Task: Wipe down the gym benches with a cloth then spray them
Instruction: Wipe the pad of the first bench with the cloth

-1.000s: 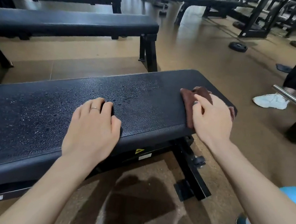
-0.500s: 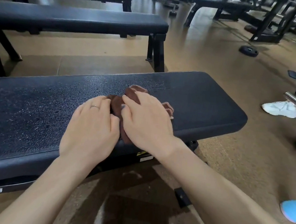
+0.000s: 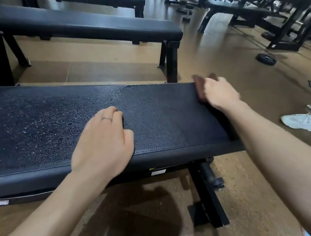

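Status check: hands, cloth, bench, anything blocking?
Left hand flat on near bench. Right hand presses brown cloth at far right corner. Droplets cover left half. Nothing blocking.

My only view sits on my head, looking forward and down, close over the bench (image 3: 169, 123); the gym floor (image 3: 222, 63) stretches away toward twelve o'clock

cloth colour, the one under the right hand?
Dark reddish brown cloth, under the right hand; head view, motion-blurred.
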The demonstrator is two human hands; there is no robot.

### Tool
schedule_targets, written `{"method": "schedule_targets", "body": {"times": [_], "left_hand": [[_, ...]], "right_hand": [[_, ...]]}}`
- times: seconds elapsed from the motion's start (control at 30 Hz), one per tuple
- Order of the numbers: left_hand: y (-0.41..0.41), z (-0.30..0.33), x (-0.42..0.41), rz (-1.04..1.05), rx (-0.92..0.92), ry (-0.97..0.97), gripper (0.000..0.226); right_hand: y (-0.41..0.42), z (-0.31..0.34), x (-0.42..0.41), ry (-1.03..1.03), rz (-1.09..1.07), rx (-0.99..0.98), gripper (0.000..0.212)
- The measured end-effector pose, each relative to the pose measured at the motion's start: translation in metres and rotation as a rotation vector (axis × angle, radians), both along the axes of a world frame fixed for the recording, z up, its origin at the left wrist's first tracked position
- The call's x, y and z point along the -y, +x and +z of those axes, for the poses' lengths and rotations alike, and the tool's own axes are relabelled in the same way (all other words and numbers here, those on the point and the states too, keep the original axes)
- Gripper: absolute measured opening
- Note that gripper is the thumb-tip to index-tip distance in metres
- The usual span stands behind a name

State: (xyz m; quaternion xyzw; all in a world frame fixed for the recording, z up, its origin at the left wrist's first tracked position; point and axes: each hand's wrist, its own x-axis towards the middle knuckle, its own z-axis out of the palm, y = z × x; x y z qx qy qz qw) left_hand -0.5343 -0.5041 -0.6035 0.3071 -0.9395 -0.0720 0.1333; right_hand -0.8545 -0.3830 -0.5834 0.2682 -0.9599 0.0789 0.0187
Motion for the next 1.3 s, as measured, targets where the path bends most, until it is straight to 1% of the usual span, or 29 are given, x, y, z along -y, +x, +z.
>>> {"method": "schedule_targets", "body": {"times": [0.07,0.13,0.23,0.37,0.43,0.5,0.57,0.6,0.73,0.8,0.87,0.93,1.03,1.1,1.2,1.23,1.3], "left_hand": [[-0.003,-0.001,0.000,-0.005,-0.006,0.002,0.063],[-0.004,-0.001,0.000,-0.012,-0.008,0.014,0.065],[-0.003,-0.002,0.000,-0.020,-0.013,0.000,0.062],[-0.004,-0.002,0.001,-0.022,-0.003,-0.003,0.058],[-0.003,-0.001,0.001,-0.024,0.001,-0.008,0.060],[-0.001,0.000,0.002,-0.029,0.005,-0.012,0.067],[0.000,0.001,0.002,-0.032,0.003,-0.006,0.071],[0.000,0.001,0.002,-0.030,0.001,-0.003,0.071],[-0.002,-0.001,0.001,-0.033,-0.006,-0.009,0.063],[-0.003,-0.003,0.001,-0.032,0.002,-0.015,0.060],[-0.003,-0.003,0.001,-0.026,0.000,-0.017,0.058],[-0.004,-0.002,0.000,-0.019,0.000,-0.014,0.056],[-0.005,-0.002,0.001,-0.021,0.003,-0.023,0.056],[-0.005,-0.002,0.002,-0.030,0.004,-0.026,0.055],[-0.003,0.000,0.004,-0.025,0.006,-0.024,0.050],[-0.002,0.000,0.004,-0.025,0.005,-0.024,0.050],[-0.001,0.000,0.004,-0.027,0.006,-0.027,0.050]], "right_hand": [[-0.007,0.001,-0.011,-0.015,-0.136,0.023,0.052],[0.005,-0.003,0.005,-0.005,-0.153,-0.003,0.054],[0.050,-0.008,0.054,-0.035,0.004,-0.040,0.052],[0.126,-0.015,0.121,-0.055,0.332,-0.101,0.049],[0.148,-0.014,0.135,-0.087,0.451,-0.084,0.048],[0.143,-0.014,0.132,-0.104,0.501,-0.042,0.046],[0.116,-0.014,0.114,-0.096,0.497,-0.023,0.046],[0.096,-0.013,0.102,-0.083,0.460,-0.019,0.047],[0.016,-0.006,0.047,-0.038,0.163,0.006,0.053],[0.004,-0.003,0.041,-0.006,0.065,0.015,0.056],[0.017,-0.001,0.058,0.010,0.024,-0.003,0.058],[0.045,-0.002,0.087,0.002,0.081,-0.022,0.058],[0.105,-0.008,0.142,-0.016,0.293,-0.049,0.055],[0.133,-0.008,0.164,-0.020,0.396,-0.047,0.054],[0.124,-0.009,0.158,-0.014,0.475,-0.011,0.053],[0.110,-0.009,0.145,-0.014,0.471,-0.023,0.053],[0.070,-0.008,0.106,0.002,0.391,-0.058,0.054]]}}
